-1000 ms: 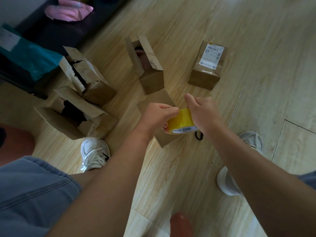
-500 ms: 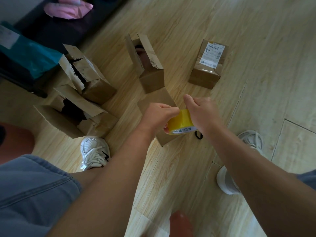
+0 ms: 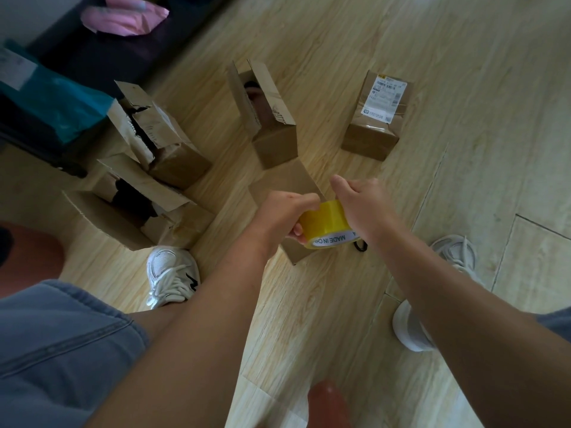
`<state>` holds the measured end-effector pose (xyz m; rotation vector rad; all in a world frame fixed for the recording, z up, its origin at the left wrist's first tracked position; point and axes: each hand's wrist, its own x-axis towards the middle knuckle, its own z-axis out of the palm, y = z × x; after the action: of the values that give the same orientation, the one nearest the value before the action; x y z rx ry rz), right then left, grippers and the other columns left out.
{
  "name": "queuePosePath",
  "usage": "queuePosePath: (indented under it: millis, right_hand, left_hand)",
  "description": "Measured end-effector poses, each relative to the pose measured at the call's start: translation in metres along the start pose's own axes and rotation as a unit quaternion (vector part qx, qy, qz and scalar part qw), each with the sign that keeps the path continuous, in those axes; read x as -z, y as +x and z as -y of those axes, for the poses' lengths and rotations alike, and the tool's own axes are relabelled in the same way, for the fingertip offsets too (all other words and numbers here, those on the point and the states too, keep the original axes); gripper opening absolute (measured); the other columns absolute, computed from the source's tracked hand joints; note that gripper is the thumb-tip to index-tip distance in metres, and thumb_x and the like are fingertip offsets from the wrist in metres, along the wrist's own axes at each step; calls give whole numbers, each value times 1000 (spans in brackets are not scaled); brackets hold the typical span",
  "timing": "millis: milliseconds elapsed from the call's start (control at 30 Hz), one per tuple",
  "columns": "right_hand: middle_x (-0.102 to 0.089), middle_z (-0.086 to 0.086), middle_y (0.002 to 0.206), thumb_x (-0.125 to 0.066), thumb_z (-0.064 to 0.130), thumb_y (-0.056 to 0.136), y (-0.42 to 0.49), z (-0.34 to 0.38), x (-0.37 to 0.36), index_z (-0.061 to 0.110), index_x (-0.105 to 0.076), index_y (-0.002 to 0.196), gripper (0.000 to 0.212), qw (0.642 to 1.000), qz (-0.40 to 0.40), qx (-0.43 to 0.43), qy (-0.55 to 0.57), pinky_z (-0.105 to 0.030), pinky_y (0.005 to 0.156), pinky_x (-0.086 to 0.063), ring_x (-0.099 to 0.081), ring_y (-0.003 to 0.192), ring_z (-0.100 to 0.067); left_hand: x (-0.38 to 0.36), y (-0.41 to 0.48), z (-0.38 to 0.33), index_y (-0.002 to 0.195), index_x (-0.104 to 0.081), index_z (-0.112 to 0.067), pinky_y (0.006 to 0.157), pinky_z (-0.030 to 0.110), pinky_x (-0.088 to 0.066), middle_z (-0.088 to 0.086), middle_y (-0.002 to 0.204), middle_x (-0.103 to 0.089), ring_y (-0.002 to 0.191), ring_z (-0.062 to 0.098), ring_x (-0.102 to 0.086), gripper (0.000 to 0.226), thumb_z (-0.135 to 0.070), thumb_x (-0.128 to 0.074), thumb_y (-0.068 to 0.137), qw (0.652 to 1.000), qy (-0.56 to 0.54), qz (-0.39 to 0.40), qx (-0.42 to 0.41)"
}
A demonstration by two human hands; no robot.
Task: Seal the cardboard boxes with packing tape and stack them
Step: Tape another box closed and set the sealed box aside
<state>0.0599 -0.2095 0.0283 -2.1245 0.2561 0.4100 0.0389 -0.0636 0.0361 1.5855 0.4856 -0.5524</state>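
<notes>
A yellow roll of packing tape (image 3: 327, 223) is held between both hands above a closed brown box (image 3: 285, 185) on the wooden floor. My left hand (image 3: 282, 216) curls its fingers round the roll's left side. My right hand (image 3: 360, 205) grips the right side, thumb raised. Further back stands an open box (image 3: 272, 140) with its flaps up, and a sealed box (image 3: 375, 125) with a white shipping label. Two torn open boxes (image 3: 167, 149) (image 3: 123, 211) lie at the left.
My white trainers (image 3: 171, 274) (image 3: 452, 251) stand either side of the near box. A small black ring (image 3: 360, 245) lies on the floor by the tape. A dark bench (image 3: 102, 57) with pink and teal bags runs along the upper left.
Both hands have kept hold of the tape roll in nearly the same place; the roll has tilted slightly. The boxes have not moved.
</notes>
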Motion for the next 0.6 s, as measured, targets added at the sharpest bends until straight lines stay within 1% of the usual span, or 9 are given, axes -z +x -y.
queuePosePath:
  millis: [133, 200, 267, 367, 433, 533, 600]
  right_hand:
    - [-44, -3, 52, -49, 41, 101, -1, 0, -1, 5, -58, 64, 53, 1000, -4, -2, -2, -34, 55, -38, -46, 53, -21]
    - [-45, -4, 53, -49, 40, 101, -1, 0, 0, 2, -59, 66, 53, 1000, -6, -3, -1, -33, 55, -39, -47, 53, -21]
    - [-45, -4, 54, -49, 40, 101, -1, 0, 0, 1, -58, 65, 54, 1000, -7, -4, 0, -33, 54, -39, -47, 53, -21]
    - [-43, 0, 50, -49, 40, 102, 0, 0, -1, 8, -54, 59, 53, 1000, -14, -1, -11, -30, 51, -36, -45, 48, -16]
    - [-42, 1, 48, -49, 39, 102, 0, 0, -2, 10, -53, 57, 54, 1000, -14, 3, -20, -29, 50, -35, -42, 47, -15]
    - [-42, -1, 51, -49, 39, 102, -2, 1, -4, 1, -59, 64, 54, 1000, -9, 7, -26, -30, 52, -34, -43, 50, -17]
    - [-43, -3, 52, -49, 38, 102, -3, 1, -4, -4, -62, 70, 55, 1000, -10, 9, -27, -31, 53, -35, -44, 52, -19]
  left_hand:
    - [-2, 2, 2, 62, -60, -6, 48, 28, -47, -1, 48, -43, 44, 15, -43, 21, -6, -62, 83, 1000, 19, -3, -14]
    - [-3, 3, 3, 52, -56, -12, 47, 27, -46, -2, 47, -43, 44, 14, -43, 31, -4, -62, 82, 1000, 17, -7, -15]
    - [-3, 4, 4, 47, -55, -14, 46, 27, -45, -4, 43, -42, 42, 13, -42, 37, -3, -62, 81, 1000, 12, -10, -19]
    - [-3, 5, 4, 43, -55, -16, 45, 27, -45, -3, 42, -42, 40, 13, -42, 40, -2, -61, 80, 1000, 6, -14, -20]
    - [-3, 6, 5, 40, -54, -17, 44, 27, -45, -3, 42, -42, 39, 13, -42, 42, -1, -61, 79, 1000, 9, -18, -15]
    - [-3, 6, 7, 38, -53, -18, 42, 26, -45, -3, 41, -41, 38, 13, -42, 45, 1, -58, 79, 1000, 14, -18, -7]
    - [-2, 5, 9, 45, -57, -13, 40, 24, -43, -4, 39, -42, 39, 14, -42, 39, 3, -56, 81, 1000, 25, -16, -7]
